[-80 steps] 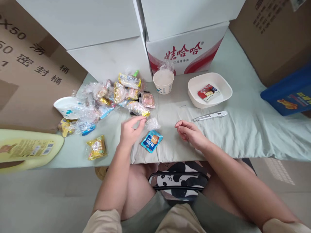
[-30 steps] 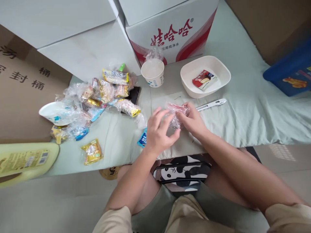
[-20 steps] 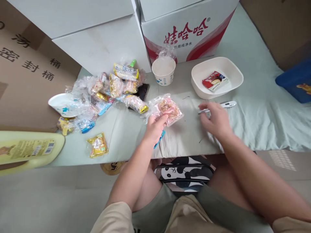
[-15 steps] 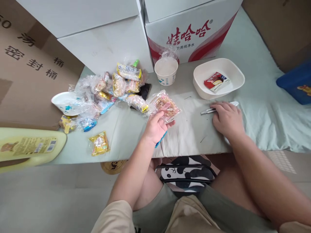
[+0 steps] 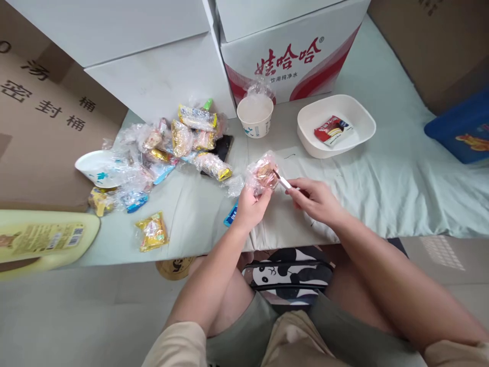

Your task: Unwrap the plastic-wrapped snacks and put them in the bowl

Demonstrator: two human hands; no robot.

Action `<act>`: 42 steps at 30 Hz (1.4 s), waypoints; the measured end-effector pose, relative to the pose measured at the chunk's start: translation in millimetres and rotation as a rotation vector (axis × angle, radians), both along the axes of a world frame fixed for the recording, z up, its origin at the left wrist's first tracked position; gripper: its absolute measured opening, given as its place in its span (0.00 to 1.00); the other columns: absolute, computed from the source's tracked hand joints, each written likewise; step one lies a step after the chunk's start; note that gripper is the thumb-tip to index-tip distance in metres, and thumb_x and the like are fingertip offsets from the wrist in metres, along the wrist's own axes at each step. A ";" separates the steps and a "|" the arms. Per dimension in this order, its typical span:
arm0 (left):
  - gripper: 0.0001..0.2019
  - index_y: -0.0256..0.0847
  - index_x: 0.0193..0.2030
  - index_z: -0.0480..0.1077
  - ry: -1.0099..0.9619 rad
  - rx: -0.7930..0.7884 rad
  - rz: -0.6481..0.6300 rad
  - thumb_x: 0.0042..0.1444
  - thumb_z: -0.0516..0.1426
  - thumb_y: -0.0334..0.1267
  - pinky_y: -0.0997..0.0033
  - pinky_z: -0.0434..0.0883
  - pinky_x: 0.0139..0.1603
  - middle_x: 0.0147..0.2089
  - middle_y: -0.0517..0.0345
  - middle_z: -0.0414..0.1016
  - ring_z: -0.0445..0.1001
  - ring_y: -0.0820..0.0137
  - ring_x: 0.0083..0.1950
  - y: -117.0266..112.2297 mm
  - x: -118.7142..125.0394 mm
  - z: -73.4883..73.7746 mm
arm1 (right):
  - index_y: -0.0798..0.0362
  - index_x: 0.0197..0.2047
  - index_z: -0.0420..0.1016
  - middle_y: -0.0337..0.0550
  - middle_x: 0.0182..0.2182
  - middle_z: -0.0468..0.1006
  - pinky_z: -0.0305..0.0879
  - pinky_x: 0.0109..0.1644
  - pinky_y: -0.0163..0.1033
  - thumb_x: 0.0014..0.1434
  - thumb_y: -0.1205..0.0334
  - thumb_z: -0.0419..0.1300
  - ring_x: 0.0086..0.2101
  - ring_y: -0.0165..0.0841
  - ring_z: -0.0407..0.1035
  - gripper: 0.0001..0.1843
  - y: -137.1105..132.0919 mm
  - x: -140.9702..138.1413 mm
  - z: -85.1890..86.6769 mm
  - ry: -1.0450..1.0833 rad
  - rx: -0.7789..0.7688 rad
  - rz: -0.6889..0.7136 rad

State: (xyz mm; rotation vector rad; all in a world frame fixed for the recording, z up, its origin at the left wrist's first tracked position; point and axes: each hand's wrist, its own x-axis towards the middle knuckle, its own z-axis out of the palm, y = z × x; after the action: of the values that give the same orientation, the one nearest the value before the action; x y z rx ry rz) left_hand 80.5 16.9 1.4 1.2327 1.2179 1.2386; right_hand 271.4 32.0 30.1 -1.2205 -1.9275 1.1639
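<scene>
My left hand (image 5: 252, 211) is closed on a snack in a clear plastic wrapper (image 5: 263, 171), pinkish and golden inside, held a little above the cloth. My right hand (image 5: 315, 201) grips a slim white utility knife (image 5: 283, 181). The knife's dark, narrow tip meets the right side of the wrapper; whether it has gone through I cannot tell. Beside my left wrist lies a blue packet (image 5: 231, 214), partly covered by the hand.
A heap of wrapped snacks (image 5: 183, 137) lies left, with a tipped paper cup (image 5: 95, 165) and a dark phone-like slab (image 5: 225, 148). A yellow packet (image 5: 153, 232) sits nearer. Behind stand a paper cup (image 5: 255, 120), a white tub (image 5: 364, 127) holding a red packet, and cartons (image 5: 290, 66).
My right hand has picked up the utility knife from the cloth and brought it left to the wrapper. My left hand has drawn the snack slightly closer and turned it.
</scene>
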 end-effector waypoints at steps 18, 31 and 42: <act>0.45 0.57 0.70 0.54 -0.047 -0.180 -0.171 0.47 0.69 0.42 0.70 0.75 0.37 0.62 0.49 0.71 0.74 0.76 0.33 -4.1 -6.8 14.9 | 0.51 0.45 0.77 0.46 0.43 0.82 0.73 0.51 0.48 0.55 0.44 0.69 0.43 0.40 0.77 0.22 0.6 18.1 -13.8 0.508 -0.337 -0.015; 0.17 0.43 0.53 0.68 0.213 -0.077 -0.106 0.55 0.59 0.35 0.73 0.71 0.39 0.48 0.53 0.76 0.75 0.72 0.39 -1.8 -7.4 14.3 | 0.46 0.35 0.58 0.33 0.28 0.65 0.65 0.34 0.38 0.50 0.49 0.68 0.28 0.30 0.65 0.22 10.7 14.9 -15.8 0.619 -0.244 -0.426; 0.16 0.42 0.53 0.71 0.798 0.313 -0.015 0.58 0.56 0.31 0.53 0.70 0.61 0.55 0.46 0.72 0.72 0.57 0.58 -8.8 -3.3 13.5 | 0.46 0.47 0.62 0.35 0.33 0.69 0.62 0.33 0.37 0.53 0.53 0.66 0.28 0.29 0.64 0.22 7.9 10.6 -21.2 0.432 -0.058 -0.489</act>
State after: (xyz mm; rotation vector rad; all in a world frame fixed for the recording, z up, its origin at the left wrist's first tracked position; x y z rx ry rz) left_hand 77.2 8.1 15.0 2.0823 1.5917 0.9614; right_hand 282.0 39.8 8.9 -1.2518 -1.2013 1.1072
